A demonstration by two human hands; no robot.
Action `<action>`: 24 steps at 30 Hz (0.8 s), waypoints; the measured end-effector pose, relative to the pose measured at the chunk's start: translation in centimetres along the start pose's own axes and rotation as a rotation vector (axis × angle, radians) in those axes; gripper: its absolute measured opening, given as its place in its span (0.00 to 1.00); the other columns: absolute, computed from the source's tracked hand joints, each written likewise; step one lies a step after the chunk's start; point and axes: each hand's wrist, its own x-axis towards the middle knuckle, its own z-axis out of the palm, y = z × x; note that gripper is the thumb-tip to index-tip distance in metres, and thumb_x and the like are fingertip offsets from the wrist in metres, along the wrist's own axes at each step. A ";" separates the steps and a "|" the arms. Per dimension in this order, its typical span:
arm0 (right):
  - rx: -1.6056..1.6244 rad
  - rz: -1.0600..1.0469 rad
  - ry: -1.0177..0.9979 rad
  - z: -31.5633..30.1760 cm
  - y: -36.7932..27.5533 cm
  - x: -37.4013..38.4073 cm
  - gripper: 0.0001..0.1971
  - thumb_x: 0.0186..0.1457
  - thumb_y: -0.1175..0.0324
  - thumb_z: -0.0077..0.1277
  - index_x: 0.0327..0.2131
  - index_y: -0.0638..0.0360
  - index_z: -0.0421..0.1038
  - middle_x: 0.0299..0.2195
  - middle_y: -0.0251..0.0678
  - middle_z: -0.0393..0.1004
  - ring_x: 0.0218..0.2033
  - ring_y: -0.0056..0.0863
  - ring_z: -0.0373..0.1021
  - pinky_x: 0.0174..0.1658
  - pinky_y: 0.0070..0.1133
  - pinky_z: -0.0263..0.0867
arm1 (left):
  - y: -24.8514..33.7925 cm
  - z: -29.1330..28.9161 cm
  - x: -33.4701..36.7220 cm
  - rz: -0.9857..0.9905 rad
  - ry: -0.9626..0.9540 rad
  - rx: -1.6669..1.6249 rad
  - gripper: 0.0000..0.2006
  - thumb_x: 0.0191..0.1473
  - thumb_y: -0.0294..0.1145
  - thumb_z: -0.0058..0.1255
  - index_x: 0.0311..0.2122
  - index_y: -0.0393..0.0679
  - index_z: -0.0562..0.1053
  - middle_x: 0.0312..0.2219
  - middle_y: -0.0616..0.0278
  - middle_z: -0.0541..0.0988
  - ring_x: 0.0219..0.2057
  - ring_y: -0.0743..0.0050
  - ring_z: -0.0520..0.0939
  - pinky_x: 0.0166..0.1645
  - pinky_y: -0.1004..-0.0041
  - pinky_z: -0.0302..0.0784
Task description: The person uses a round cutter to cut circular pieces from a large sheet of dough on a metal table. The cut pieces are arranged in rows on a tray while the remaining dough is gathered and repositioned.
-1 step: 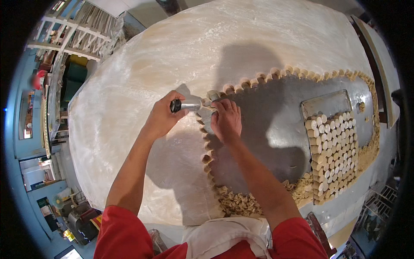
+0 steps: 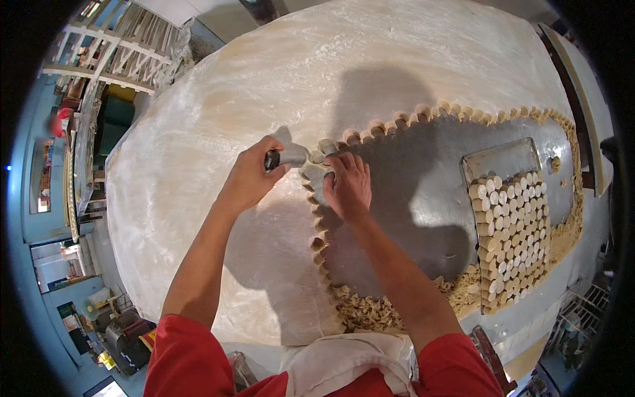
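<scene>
A huge flour-dusted sheet of dough covers most of the table, its cut edge scalloped with round bites. My left hand is closed around a round metal cutter with a dark end, held tilted at the dough's edge. Just right of it, my right hand has its fingers curled at the same edge; what they pinch is hidden. A pale round dough piece lies by those fingertips.
At right, a metal tray holds rows of round dough pieces. Dough scraps are heaped along the near edge of the bare metal tabletop. A slatted wooden rack stands at the far left.
The cutter in my left hand has turned slightly, and its side looks duller. My right hand has barely moved.
</scene>
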 end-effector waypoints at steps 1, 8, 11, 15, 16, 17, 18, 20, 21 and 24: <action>0.004 -0.005 -0.007 -0.1 -0.1 0.0 0.15 0.56 0.70 0.56 0.48 0.54 0.79 0.46 0.37 0.75 0.52 0.41 0.70 0.57 0.37 0.64 | 0.6 -0.2 0.4 0.142 0.001 0.189 0.18 0.57 0.32 0.65 0.49 0.40 0.73 0.35 0.47 0.83 0.37 0.44 0.85 0.45 0.55 0.81; 0.051 -0.076 -0.003 0.0 0.2 1.2 0.16 0.56 0.65 0.59 0.48 0.54 0.79 0.44 0.37 0.75 0.50 0.39 0.71 0.57 0.38 0.64 | 2.6 1.9 4.9 0.220 -0.205 0.410 0.21 0.57 0.33 0.63 0.51 0.37 0.71 0.34 0.40 0.82 0.38 0.33 0.84 0.45 0.46 0.78; 0.018 -0.111 -0.053 1.2 -0.6 2.5 0.12 0.57 0.65 0.59 0.44 0.55 0.78 0.42 0.37 0.74 0.48 0.38 0.71 0.56 0.37 0.64 | 1.3 3.2 6.0 0.329 -0.168 0.337 0.27 0.56 0.32 0.63 0.60 0.35 0.71 0.39 0.39 0.82 0.40 0.35 0.85 0.46 0.48 0.79; 0.004 -0.238 -0.099 2.0 -0.2 2.8 0.06 0.58 0.66 0.58 0.38 0.55 0.76 0.40 0.37 0.73 0.46 0.36 0.70 0.55 0.36 0.64 | -0.8 3.4 6.6 0.299 -0.197 0.322 0.27 0.56 0.29 0.64 0.60 0.35 0.72 0.40 0.42 0.83 0.41 0.41 0.85 0.47 0.51 0.79; 0.022 -0.273 -0.128 1.6 0.1 1.7 0.07 0.57 0.66 0.58 0.38 0.55 0.76 0.40 0.37 0.73 0.47 0.36 0.70 0.56 0.36 0.63 | -1.0 3.4 6.5 0.233 -0.192 0.302 0.25 0.54 0.28 0.64 0.57 0.36 0.72 0.39 0.43 0.82 0.42 0.39 0.84 0.48 0.51 0.80; 0.048 -0.304 -0.198 1.2 0.3 0.2 0.07 0.56 0.66 0.58 0.38 0.54 0.76 0.39 0.37 0.73 0.47 0.37 0.69 0.56 0.37 0.63 | -0.9 3.7 6.0 0.196 -0.210 0.270 0.24 0.53 0.27 0.64 0.55 0.37 0.73 0.38 0.44 0.81 0.42 0.37 0.83 0.50 0.51 0.80; 0.056 -0.293 -0.189 0.4 0.6 -2.1 0.08 0.56 0.65 0.59 0.38 0.54 0.75 0.38 0.37 0.72 0.46 0.38 0.68 0.55 0.38 0.62 | -0.8 4.0 5.3 0.211 -0.156 0.216 0.22 0.51 0.25 0.64 0.52 0.38 0.73 0.37 0.45 0.81 0.43 0.36 0.82 0.51 0.52 0.80; -0.014 -0.246 -0.303 -1.9 1.1 -7.9 0.12 0.57 0.62 0.60 0.42 0.54 0.75 0.39 0.37 0.74 0.47 0.40 0.69 0.57 0.39 0.62 | -0.3 5.4 3.0 0.416 -0.281 -0.054 0.18 0.49 0.23 0.62 0.47 0.40 0.74 0.37 0.48 0.79 0.43 0.40 0.81 0.49 0.54 0.79; -0.070 -0.207 -0.398 -3.4 1.3 -10.9 0.15 0.58 0.59 0.60 0.45 0.54 0.76 0.41 0.38 0.76 0.49 0.41 0.70 0.58 0.40 0.62 | 0.1 6.9 0.5 0.551 -0.300 -0.089 0.18 0.49 0.22 0.61 0.47 0.40 0.74 0.38 0.49 0.79 0.45 0.44 0.81 0.48 0.55 0.78; 0.048 -0.001 -0.547 -8.1 1.4 -19.1 0.20 0.61 0.56 0.62 0.52 0.55 0.75 0.45 0.38 0.77 0.50 0.40 0.72 0.58 0.40 0.65 | 1.2 11.8 -8.0 0.489 -0.142 0.081 0.16 0.49 0.22 0.62 0.45 0.40 0.74 0.37 0.52 0.78 0.42 0.55 0.82 0.45 0.60 0.77</action>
